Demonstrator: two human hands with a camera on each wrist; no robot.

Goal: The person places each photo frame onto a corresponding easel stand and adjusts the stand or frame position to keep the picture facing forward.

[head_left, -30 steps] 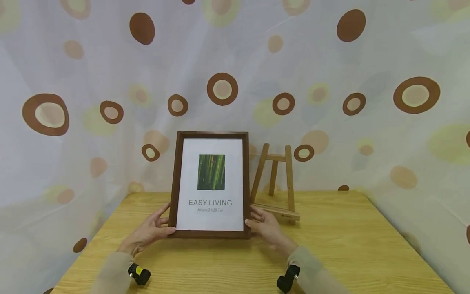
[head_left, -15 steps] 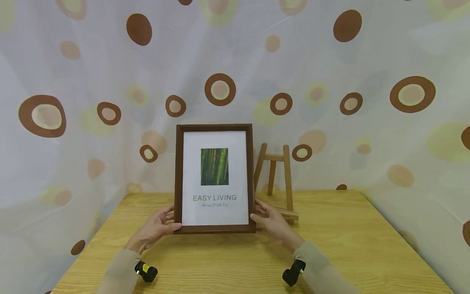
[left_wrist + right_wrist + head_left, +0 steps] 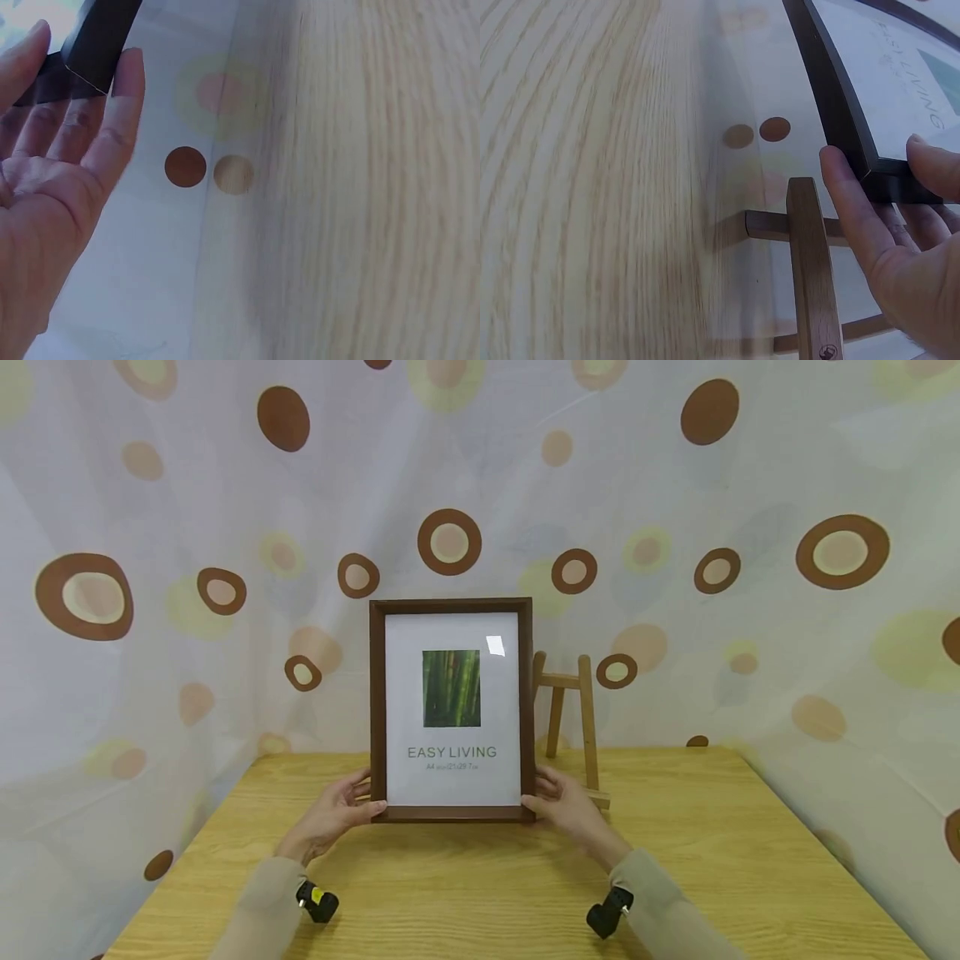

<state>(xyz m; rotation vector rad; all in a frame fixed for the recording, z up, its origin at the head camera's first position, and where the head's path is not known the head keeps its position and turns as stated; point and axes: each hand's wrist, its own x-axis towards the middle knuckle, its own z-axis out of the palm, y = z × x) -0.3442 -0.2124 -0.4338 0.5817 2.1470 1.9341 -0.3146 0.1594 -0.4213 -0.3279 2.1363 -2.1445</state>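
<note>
A dark brown picture frame (image 3: 453,814) is held up nearly upright above the table, its front showing a white sheet with a green bamboo picture and the words EASY LIVING. At its lower left corner my left hand (image 3: 333,814) grips it, thumb in front and fingers at the side and behind. My right hand (image 3: 573,814) grips the lower right corner likewise. In the right wrist view, the thumb and fingers of that hand (image 3: 915,255) close about the corner. Just behind the frame's right side stands a small wooden easel (image 3: 587,718), its left leg mostly hidden.
The pale wooden table (image 3: 720,843) stretches beneath both hands. A white cloth (image 3: 787,693) with brown and yellow spots hangs behind and at both sides. A small black device (image 3: 318,902) sits at the left wrist, another (image 3: 609,912) at the right.
Both hands have carried the frame up and to the right, and it now looks slightly larger. It covers more of the easel, which stays put. A bright reflection has appeared on the frame's front.
</note>
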